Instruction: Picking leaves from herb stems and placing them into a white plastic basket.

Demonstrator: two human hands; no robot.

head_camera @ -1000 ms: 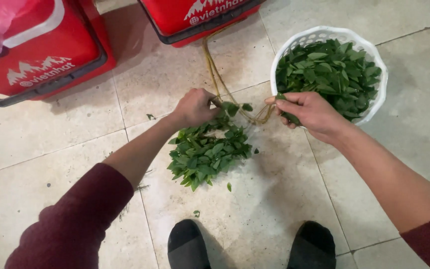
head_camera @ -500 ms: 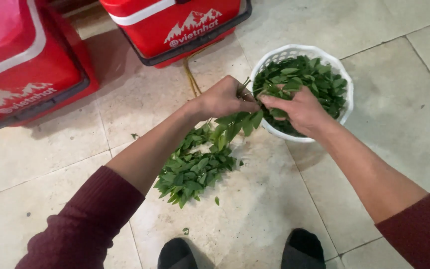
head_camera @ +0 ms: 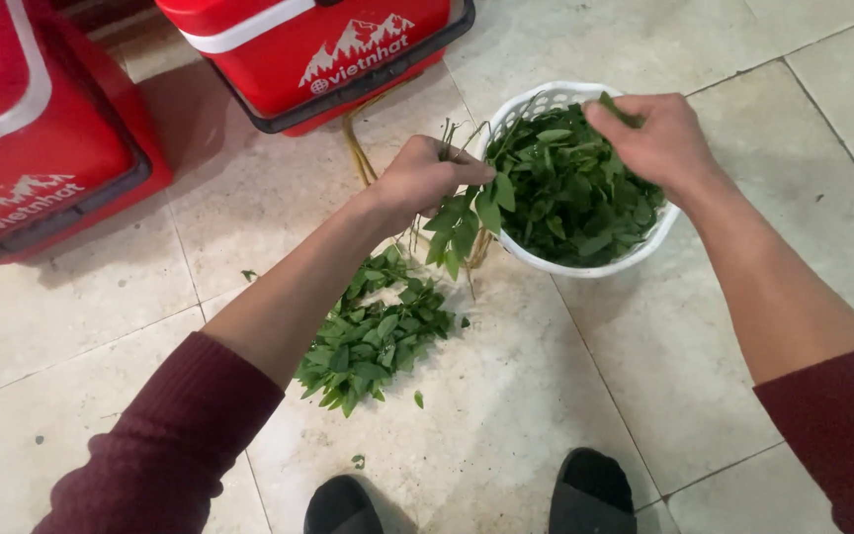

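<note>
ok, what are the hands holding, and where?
Left hand grips a leafy sprig by its stems; right hand pinches plucked leaves over the white basket.

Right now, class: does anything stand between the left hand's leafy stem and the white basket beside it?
Nothing visible does. The left hand holds the stem right at the near rim of the basket, whose top is open. The right hand is over the far side, above the leaves already inside.
</note>
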